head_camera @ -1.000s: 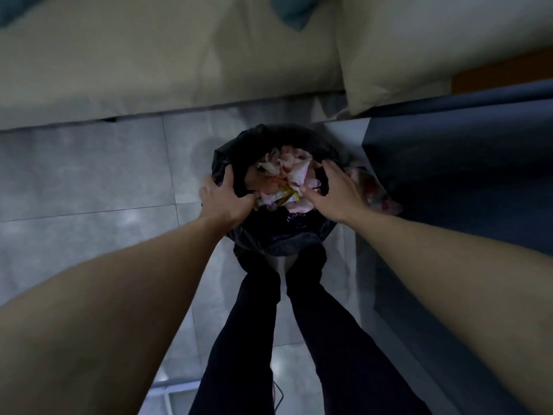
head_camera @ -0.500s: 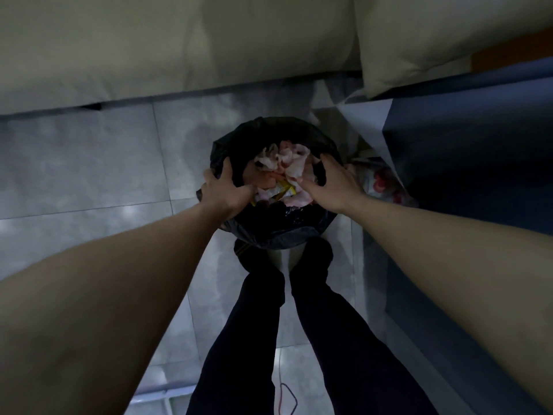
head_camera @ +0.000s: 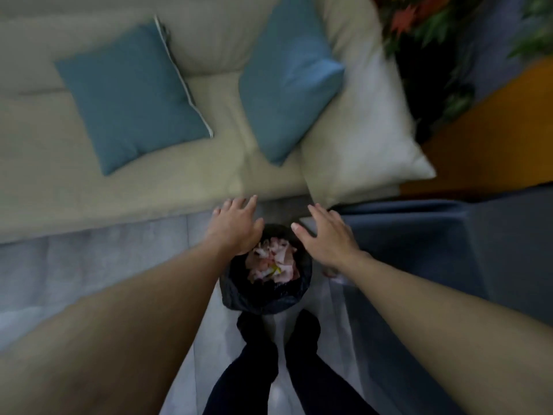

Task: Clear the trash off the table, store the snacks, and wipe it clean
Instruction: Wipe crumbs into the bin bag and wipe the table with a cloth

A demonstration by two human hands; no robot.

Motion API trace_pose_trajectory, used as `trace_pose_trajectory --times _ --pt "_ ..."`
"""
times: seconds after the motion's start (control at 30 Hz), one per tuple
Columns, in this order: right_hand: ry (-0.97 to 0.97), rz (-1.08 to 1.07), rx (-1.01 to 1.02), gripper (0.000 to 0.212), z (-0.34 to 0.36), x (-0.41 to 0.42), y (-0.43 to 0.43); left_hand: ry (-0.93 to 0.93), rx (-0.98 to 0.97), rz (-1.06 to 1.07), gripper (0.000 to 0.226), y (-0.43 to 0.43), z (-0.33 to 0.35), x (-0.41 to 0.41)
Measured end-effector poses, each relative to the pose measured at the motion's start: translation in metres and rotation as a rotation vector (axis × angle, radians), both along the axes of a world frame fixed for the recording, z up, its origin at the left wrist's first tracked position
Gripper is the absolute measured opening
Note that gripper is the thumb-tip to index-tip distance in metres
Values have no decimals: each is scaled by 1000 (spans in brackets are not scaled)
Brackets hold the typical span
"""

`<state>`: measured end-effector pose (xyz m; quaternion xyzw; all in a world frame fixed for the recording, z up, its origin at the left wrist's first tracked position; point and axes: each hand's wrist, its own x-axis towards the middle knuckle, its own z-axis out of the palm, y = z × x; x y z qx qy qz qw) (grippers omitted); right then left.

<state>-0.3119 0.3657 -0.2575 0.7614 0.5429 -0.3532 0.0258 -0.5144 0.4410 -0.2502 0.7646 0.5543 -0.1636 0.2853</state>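
Observation:
A small bin lined with a black bag stands on the grey floor just in front of my feet. Crumpled pink and white trash with a bit of yellow fills its top. My left hand hovers above the bin's left rim, fingers spread and empty. My right hand hovers above the right rim, also spread flat and holding nothing. Neither hand touches the bin or the trash.
A beige sofa with two blue cushions runs across the back. A white pillow lies at its right end. A dark blue surface borders the bin on the right. Plants and an orange surface sit far right.
Both hands have let go of the bag rim and the trash and lifted up with fingers spread. My view has risen, bringing the sofa and cushions into sight.

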Motion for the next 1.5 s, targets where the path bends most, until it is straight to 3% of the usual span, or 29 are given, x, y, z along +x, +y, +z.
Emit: trace_pose_trajectory --times 0.37,0.67,1.17,1.5 --pt "-63 67 240 74 226 45 -2 -16 333 -97 65 -3 226 55" --pt "-146 -11 307 77 336 106 -58 -60 483 -232 65 -37 347 113" --pt "-311 -342 348 83 423 173 -187 -205 523 -570 66 -101 430 204" --pt "-437 -619 355 85 438 173 -312 -223 458 -821 66 -185 436 251"
